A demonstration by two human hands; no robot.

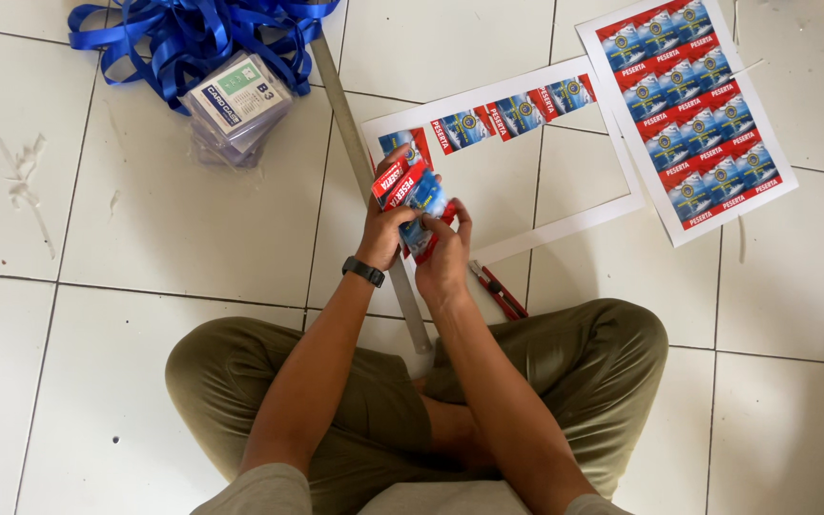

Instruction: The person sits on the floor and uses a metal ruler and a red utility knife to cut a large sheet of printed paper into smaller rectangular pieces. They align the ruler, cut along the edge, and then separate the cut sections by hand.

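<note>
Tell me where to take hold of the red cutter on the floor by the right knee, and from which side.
Take the red cutter at its lower, handle end, nearest the right knee, coming from above and to its right. It lies flat on the tile, slanting away toward the cut-out sheet, whose edge lies over its upper tip. The right hand hovers over that end, holding cut cards, so the lower end is probably freer.
</note>
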